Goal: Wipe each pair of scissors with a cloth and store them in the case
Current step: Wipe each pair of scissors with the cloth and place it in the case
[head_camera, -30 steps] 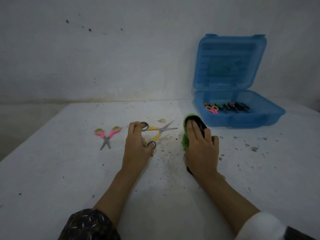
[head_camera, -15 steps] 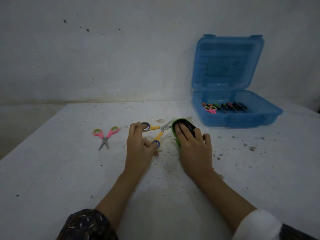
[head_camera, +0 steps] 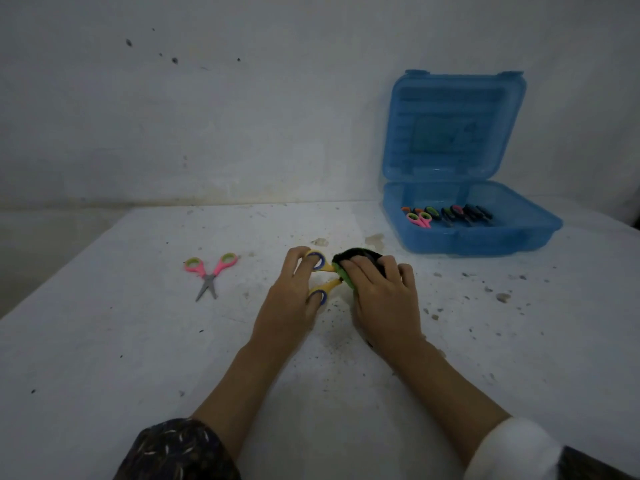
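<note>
My left hand [head_camera: 289, 299] holds yellow-and-blue scissors [head_camera: 323, 277] by their two handle loops on the white table, fingers through or on the loops. My right hand [head_camera: 384, 296] presses a green-and-black cloth [head_camera: 349, 263] flat over the blades, which are hidden under it. Pink-and-green scissors [head_camera: 209, 271] lie alone on the table to the left, blades pointing toward me. A blue plastic case [head_camera: 485, 237] stands open at the back right with several scissors [head_camera: 446, 214] inside.
The case lid [head_camera: 453, 123] stands upright against the white wall. Dark crumbs and small stones [head_camera: 502, 297] are scattered over the table [head_camera: 138, 358], mostly to the right of my hands.
My right hand slid the cloth leftward onto the yellow scissors until it covers the blades. My left hand stayed on the handles.
</note>
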